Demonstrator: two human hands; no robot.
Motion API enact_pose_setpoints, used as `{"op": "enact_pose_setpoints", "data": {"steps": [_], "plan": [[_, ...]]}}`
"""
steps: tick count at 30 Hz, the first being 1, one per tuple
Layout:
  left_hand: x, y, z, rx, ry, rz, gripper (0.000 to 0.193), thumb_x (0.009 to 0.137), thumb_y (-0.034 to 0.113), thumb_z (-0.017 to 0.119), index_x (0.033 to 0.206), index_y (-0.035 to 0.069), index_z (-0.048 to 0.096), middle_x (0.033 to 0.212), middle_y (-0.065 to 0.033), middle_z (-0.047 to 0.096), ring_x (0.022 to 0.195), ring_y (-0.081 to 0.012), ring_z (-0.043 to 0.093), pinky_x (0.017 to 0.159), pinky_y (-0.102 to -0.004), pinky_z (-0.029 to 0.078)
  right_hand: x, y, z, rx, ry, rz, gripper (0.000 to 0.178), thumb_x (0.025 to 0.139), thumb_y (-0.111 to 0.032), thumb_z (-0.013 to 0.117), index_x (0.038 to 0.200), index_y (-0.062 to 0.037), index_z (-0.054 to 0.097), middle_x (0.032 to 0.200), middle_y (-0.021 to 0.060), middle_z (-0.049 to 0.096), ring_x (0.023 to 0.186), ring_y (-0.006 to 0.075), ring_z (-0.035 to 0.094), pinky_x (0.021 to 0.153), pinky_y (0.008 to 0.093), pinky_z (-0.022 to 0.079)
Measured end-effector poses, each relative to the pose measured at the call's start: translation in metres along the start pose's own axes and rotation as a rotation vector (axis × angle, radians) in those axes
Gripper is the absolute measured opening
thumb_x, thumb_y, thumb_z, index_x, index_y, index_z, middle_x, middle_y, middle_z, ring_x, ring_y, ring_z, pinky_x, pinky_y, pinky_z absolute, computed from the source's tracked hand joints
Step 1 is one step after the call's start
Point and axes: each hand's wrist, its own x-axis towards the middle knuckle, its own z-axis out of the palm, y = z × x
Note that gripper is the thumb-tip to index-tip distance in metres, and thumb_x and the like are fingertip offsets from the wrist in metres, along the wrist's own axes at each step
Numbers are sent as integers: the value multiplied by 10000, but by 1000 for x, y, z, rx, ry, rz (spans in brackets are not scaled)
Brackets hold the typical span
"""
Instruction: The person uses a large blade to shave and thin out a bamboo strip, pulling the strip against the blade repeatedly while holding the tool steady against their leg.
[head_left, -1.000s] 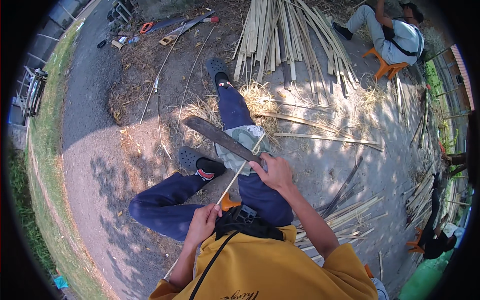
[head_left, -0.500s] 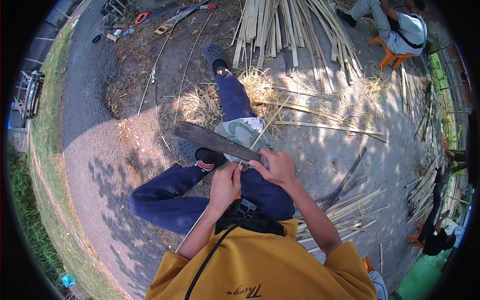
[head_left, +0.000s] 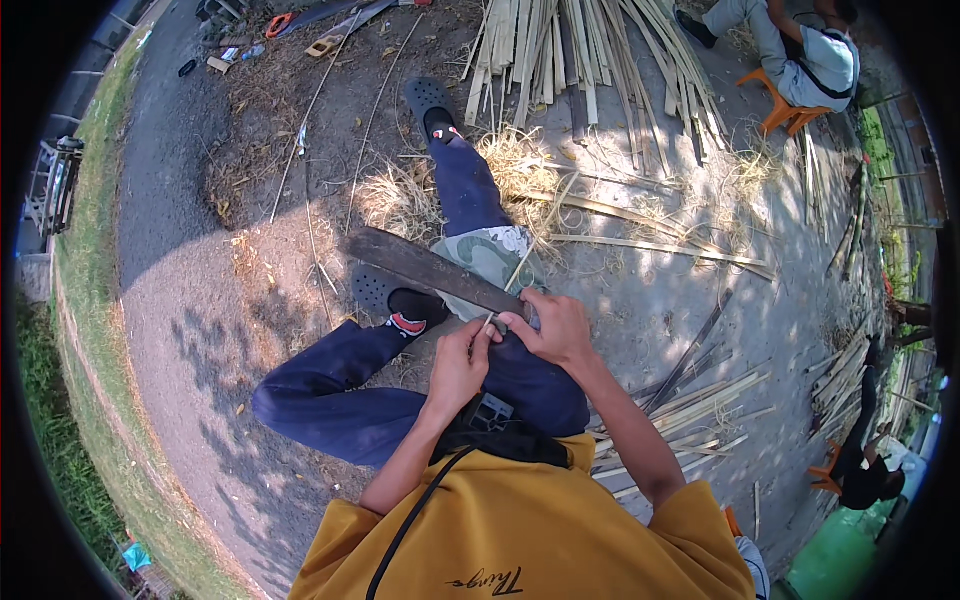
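- Single view; we look from the wearer's head, left lens of a side-by-side pair.
- We face steeply down, slightly forward; upright, unmirrored.
- Nearest to us: mustard shirt (head_left: 520, 530), lower edge; left hand (head_left: 458, 370) and right hand (head_left: 552, 330) close, mid-frame; pale strips (head_left: 595, 60) farther off, upper edge.
- Wide fisheye: we note grass verge (head_left: 90, 300) bowing along the left.

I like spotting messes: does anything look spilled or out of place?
Yes: thin, curly, straw-coloured shavings lie scattered around the person's navy trouser leg, like something spilled. Beside them, long, flat, pale strips lie askew, apart from the big fanned pile. Nothing looks clearly broken.
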Motion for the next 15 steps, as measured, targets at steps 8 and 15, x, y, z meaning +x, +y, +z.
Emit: {"op": "enact_pose_setpoints", "data": {"steps": [8, 15], "plan": [[-40, -2, -30, 137, -43, -49, 230, 1079, 134, 579, 932, -2, 694, 591, -66, 506, 545, -100, 397, 522, -334, 331, 2, -7, -4, -69, -3, 72, 571, 949, -605, 688, 962, -35, 717, 707, 228, 705, 698, 439, 724, 607, 517, 552], [-34, 7, -19, 152, 53, 2, 230, 1068, 132, 594, 902, 1, 685, 580, -123, 531, 469, -197, 468, 506, -382, 361, 2, -13, -3, -86, -16, 71, 535, 949, -566, 704, 996, -35, 751, 735, 213, 716, 707, 433, 720, 638, 504, 549]]}}
